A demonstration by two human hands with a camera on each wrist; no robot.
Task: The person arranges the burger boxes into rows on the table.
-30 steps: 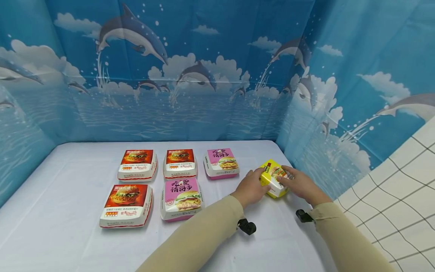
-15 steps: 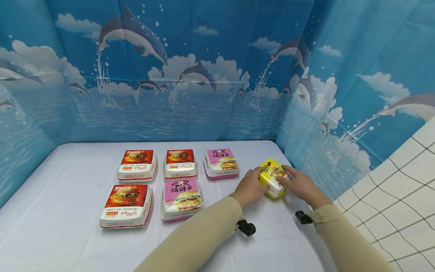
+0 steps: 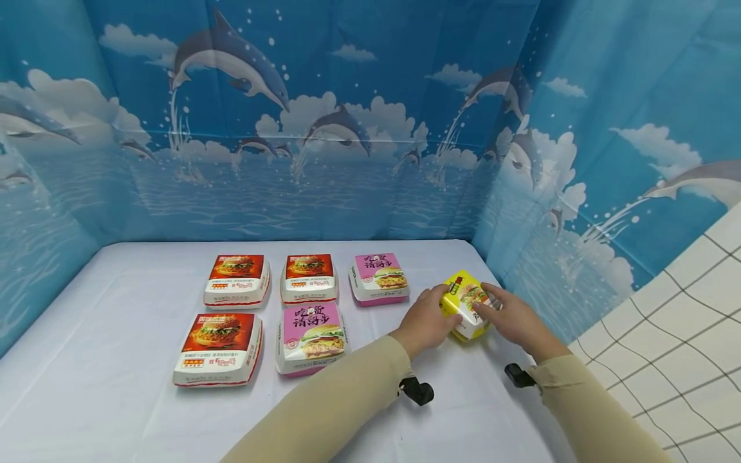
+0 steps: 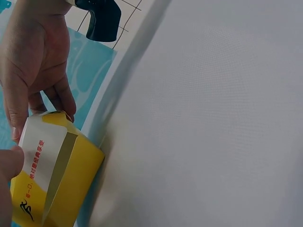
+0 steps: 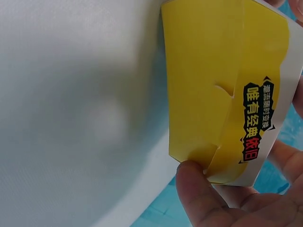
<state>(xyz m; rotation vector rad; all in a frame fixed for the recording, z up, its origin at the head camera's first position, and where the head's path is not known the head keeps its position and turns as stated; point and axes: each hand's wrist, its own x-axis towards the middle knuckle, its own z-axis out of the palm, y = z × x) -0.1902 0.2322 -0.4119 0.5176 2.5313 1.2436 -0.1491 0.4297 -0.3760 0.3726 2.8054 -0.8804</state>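
Observation:
A small yellow-and-white burger box (image 3: 464, 307) with a closed lid is between my two hands at the right of the table in the head view. My left hand (image 3: 425, 321) grips its left side, thumb along the near edge. On the right side, my right hand (image 3: 517, 321) holds the box with its thumb on top. From the left wrist, the box (image 4: 52, 170) looks tilted, and my right hand (image 4: 35, 61) reaches its far end. Fingers (image 5: 196, 191) press a lower corner in the right wrist view. Whether the base touches the cloth is unclear.
Left of my hands stand three red-and-white burger boxes, at back left (image 3: 237, 281), back middle (image 3: 309, 278) and front left (image 3: 220, 350). Two pink ones stand at back (image 3: 379, 279) and front (image 3: 311, 338). A dolphin-print curtain (image 3: 324, 193) borders the white table (image 3: 116, 334).
Both hands keep their hold on the yellow burger box, which hardly moves. The whole head view shifts slightly. The other boxes stay where they were.

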